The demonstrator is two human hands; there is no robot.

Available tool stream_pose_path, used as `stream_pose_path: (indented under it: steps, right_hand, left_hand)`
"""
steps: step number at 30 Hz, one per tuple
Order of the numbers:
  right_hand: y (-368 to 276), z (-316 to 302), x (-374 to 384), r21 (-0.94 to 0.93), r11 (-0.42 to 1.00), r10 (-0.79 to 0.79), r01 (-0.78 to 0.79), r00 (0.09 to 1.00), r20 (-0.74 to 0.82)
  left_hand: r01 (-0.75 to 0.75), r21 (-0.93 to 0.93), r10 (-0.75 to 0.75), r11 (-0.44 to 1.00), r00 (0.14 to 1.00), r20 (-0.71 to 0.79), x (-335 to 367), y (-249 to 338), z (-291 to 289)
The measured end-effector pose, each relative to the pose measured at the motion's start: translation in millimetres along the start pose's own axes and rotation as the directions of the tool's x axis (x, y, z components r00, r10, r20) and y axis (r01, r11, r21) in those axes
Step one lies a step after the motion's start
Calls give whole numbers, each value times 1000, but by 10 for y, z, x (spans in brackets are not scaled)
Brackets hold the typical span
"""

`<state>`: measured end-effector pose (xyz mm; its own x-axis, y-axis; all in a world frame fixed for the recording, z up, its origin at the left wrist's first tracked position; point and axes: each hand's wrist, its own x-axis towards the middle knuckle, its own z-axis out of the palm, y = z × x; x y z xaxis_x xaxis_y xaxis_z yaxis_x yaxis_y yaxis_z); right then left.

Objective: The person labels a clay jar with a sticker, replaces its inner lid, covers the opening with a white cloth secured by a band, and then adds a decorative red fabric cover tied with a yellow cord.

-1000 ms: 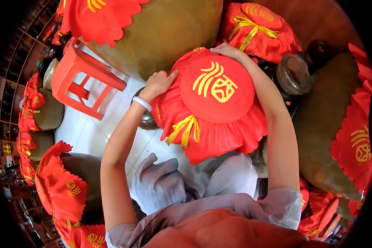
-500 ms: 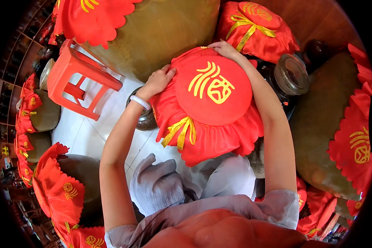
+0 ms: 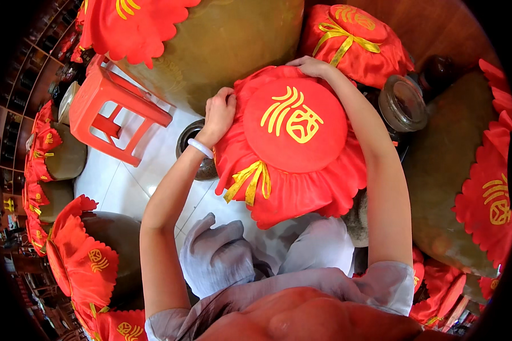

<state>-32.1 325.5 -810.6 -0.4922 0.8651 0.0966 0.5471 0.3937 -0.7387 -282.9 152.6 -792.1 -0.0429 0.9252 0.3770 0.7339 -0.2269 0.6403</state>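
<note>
In front of me is a red cloth jar cover with a round flat top, yellow lettering and a frilled skirt. A yellow ribbon bow is tied at its near left side. My left hand, with a pale bangle on the wrist, is closed at the cover's left edge, its fingers curled against the cloth. Around the far side reaches my right hand, fingers bent over the frill; its thumb is hidden. The cover hides whatever lies beneath it.
A red plastic stool stands at the left, near a small dark jar. Beyond is a large brown jar. Another red-covered jar and a glass jar sit to the right. White tiles form the floor.
My left hand has shifted slightly left, from resting on the cloth to curled fingers at its edge. My right hand stays on the far frill, its fingers slightly more bent.
</note>
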Motion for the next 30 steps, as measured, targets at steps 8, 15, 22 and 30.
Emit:
stream_pose_path:
  steps: [8,15,22,30]
  right_hand:
    - [52,-302,-81,-95,975,188,-201,974,-126]
    - [77,-161,-25,-468,833,283,-295,954,-98]
    - [-58,107,134,-93,990,134,-110,943,305]
    - [64,-29,147,58,990,119,-125,988,101]
  left_hand:
    - [-166,11,167,986,983,-74,49,37,-8]
    - [0,191,-20,982,995,99,171,-49,70]
    - [120,288,-167,950,975,145,-156,-331,-191]
    - [151,298,-225,942,947,230,-158,-172,-322]
